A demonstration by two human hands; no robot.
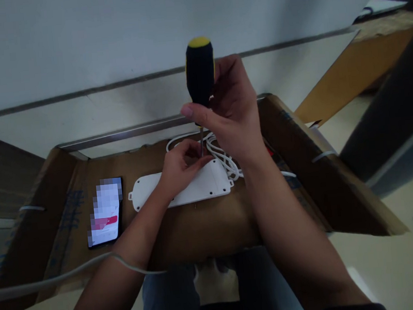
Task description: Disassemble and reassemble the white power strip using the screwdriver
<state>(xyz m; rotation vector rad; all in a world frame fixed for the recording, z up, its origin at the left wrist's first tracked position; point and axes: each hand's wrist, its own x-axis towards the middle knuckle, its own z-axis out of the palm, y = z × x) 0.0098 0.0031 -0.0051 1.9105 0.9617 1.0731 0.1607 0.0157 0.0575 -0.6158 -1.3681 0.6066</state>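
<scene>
My right hand (233,108) is closed around a screwdriver (200,72) with a black and yellow handle, held upright with its shaft pointing down. Beneath it lies a white power strip (191,188), with dark screw holes along its edges. My left hand (181,164) rests over the strip's far edge, its thumb and fingers curled together around the lower end of the shaft. Whatever they pinch there is hidden, as is the screwdriver's tip. A small screw (195,206) appears to lie just in front of the strip.
A white cable (225,158) is coiled behind the strip's right end. To the left lies a phone (106,213) with its screen lit. Everything sits in a shallow cardboard box (214,232) with raised sides. Another pale cable (58,281) crosses the front left, over my left forearm.
</scene>
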